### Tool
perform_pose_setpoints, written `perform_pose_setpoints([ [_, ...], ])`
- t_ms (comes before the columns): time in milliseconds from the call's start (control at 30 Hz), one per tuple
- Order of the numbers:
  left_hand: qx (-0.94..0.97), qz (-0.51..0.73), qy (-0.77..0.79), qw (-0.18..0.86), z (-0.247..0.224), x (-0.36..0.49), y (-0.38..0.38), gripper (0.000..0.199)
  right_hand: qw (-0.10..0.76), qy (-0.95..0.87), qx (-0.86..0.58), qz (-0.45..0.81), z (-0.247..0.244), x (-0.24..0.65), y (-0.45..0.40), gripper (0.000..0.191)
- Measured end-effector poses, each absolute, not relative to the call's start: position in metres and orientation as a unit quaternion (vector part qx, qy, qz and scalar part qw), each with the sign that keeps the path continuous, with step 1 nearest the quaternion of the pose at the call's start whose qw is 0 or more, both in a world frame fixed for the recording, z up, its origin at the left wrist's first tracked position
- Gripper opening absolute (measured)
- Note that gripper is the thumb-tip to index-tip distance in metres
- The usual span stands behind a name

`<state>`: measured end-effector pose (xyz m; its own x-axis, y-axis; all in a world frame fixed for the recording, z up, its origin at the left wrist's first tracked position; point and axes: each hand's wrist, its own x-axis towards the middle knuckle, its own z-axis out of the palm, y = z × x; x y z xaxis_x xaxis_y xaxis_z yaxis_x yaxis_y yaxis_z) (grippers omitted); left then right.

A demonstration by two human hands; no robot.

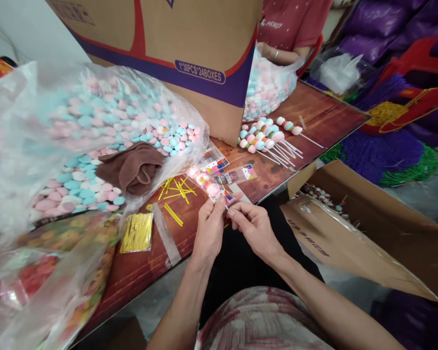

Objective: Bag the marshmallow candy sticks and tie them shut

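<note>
Over the table's front edge, my left hand is closed round the lower end of a bagged candy skewer, its pink and white pieces showing through the clear printed wrapper. My right hand pinches at the gathered bottom of the same wrapper, by the white stick; whether a tie sits between those fingertips is too small to tell. Loose yellow twist ties lie on the table left of my hands, with a packet of twist ties nearby. Flat printed wrappers rest just beyond the skewer.
A large clear bag of pastel candies with a brown cloth fills the left. Unwrapped skewers lie at the right beside a tall carton. An open box holds skewers. Another person's arm is behind the carton.
</note>
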<state>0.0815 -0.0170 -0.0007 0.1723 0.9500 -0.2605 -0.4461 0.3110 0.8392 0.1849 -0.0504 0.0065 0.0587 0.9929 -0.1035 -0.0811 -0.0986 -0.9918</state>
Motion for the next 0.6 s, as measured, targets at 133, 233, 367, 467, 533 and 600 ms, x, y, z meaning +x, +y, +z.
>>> perform_pose_setpoints([
  [133,0.327,0.545,0.413,0.652,-0.005,0.081,-0.022,0.023,0.520,-0.402,-0.495,0.569,0.003,0.173,-0.046,0.028],
  [233,0.333,0.541,0.416,0.651,-0.001,0.075,-0.026,0.023,0.518,-0.371,-0.489,0.596,0.007,0.166,-0.041,0.034],
  [367,0.325,0.551,0.386,0.665,0.013,0.056,-0.034,0.026,0.523,-0.283,-0.429,0.680,0.021,0.151,-0.036,0.039],
  [467,0.271,0.570,0.352,0.691,0.019,0.036,-0.040,0.026,0.484,-0.232,-0.376,0.755,0.025,0.133,-0.037,0.032],
  [533,0.236,0.592,0.362,0.680,0.017,0.022,-0.044,0.028,0.438,-0.251,-0.374,0.778,0.022,0.121,-0.037,0.030],
  [600,0.208,0.606,0.388,0.662,0.013,0.009,-0.047,0.031,0.363,-0.348,-0.395,0.769,0.016,0.114,-0.034,0.031],
])
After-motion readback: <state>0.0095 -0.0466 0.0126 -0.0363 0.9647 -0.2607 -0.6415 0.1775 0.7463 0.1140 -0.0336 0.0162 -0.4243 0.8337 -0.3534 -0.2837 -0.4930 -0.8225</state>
